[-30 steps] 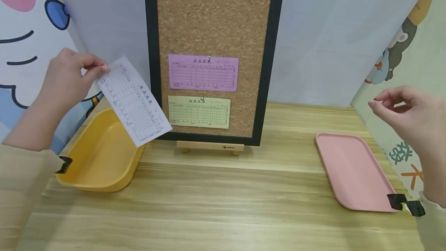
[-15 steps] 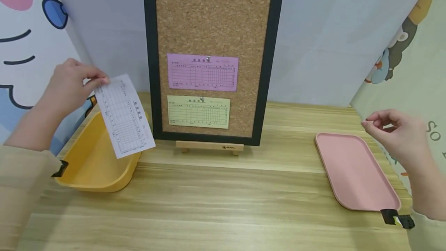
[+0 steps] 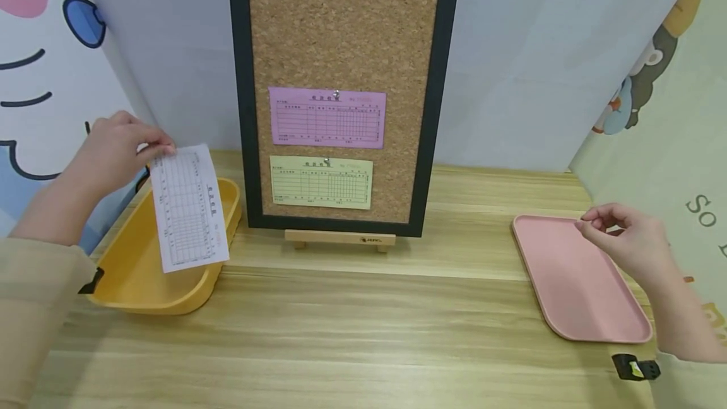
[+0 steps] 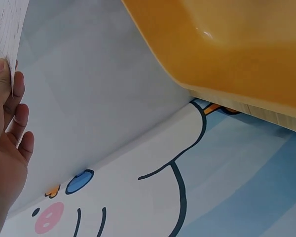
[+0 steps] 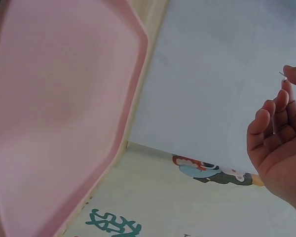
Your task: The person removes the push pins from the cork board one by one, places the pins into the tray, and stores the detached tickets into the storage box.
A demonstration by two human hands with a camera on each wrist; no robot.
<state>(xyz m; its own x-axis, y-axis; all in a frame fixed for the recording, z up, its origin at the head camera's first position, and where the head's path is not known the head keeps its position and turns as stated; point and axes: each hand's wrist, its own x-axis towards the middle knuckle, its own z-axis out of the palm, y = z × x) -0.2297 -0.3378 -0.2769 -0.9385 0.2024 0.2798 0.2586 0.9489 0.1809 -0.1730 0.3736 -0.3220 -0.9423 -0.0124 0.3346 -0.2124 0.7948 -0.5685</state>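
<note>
Paper hung edge-pinched by the left hand, probably against creasing, the right hand pinching a pin near the pink tray's far-right corner.

White printed slip is pinched by its upper end, hung kinda tilted near the left edge of the table. Tiny pin, mostly hidden, is held near the right edge.

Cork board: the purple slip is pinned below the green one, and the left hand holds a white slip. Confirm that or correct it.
The order is wrong: the head view shows the purple slip pinned above the green slip on the cork board. The left hand does hold a white slip.
</note>
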